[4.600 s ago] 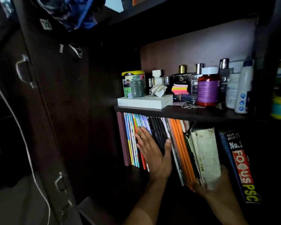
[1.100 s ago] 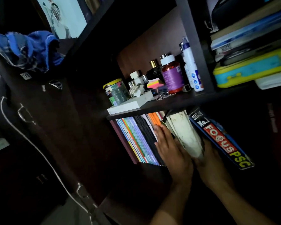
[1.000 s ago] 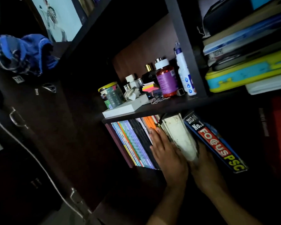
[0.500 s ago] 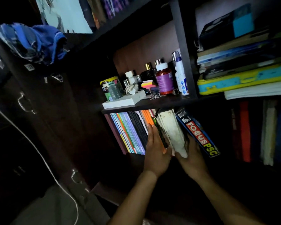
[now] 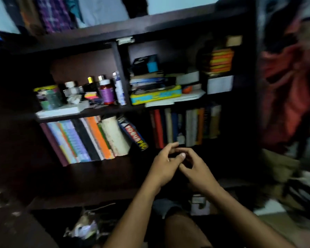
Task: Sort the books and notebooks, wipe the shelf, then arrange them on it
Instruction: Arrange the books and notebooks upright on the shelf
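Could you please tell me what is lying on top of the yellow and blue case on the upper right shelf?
A flat stack of books lies on the yellow and blue case, with a dark box on top. Blur hides the titles.

Whole view is smeared by motion and dim. Left hand (image 5: pixel 166 164) and right hand (image 5: pixel 195 166): fingers overlap in front of the shelf, so whether anything lies between them cannot be told; both forearms are cut off by the bottom edge. Leaning blue book (image 5: pixel 132 134), up and left of the hands: cover lettering too blurred to read. Upright books (image 5: pixel 185 127), just above the hands: spine titles illegible, lower ends lost in shadow. Bottles and jars (image 5: pixel 106 91), farther up-left: labels unreadable. Red cloth (image 5: pixel 286 97), far right of the hands: shape indistinct. Litter (image 5: pixel 84 228), below-left of the hands: cannot be identified.
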The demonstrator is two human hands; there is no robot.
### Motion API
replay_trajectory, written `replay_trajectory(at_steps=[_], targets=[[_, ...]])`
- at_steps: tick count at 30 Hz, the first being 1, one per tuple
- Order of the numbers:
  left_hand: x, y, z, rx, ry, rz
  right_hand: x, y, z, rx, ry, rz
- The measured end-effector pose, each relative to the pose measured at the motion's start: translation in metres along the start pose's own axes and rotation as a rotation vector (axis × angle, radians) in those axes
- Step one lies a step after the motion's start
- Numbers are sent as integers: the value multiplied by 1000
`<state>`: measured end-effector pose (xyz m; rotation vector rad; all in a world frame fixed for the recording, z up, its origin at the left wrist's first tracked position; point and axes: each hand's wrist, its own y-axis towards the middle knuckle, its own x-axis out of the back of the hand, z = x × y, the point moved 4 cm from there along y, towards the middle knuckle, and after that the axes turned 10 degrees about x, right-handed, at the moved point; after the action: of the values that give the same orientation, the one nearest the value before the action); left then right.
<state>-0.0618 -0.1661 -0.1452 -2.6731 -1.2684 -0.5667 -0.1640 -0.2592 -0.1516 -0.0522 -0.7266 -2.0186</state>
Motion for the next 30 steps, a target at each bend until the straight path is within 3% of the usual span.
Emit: replay_trajectory(at_steps=[6,14,18,22,25,27,30], targets=[[-114,-40,-74,-121,-1,304,138,-81,33,-27,-217,-163],[-264,-115,-112,-255,154,700,261,-222,33,-277,-509,-323],[-315,-155,-109,-278,319,827,295,-284,34,-464,-716,-315],[-341,-188,-88,-149,348,925,347,-348,29,-902,-1189,-274],[-352,-211,-73,-70,273,1018,381,-394,22,-1152,-980,-310],[-360,-223,-65,-50,236,1063,380,-414,15,-1163,-696,-384],[-369,-233,-64,17,122,1031,362,-429,1,-1072,-687,-517]])
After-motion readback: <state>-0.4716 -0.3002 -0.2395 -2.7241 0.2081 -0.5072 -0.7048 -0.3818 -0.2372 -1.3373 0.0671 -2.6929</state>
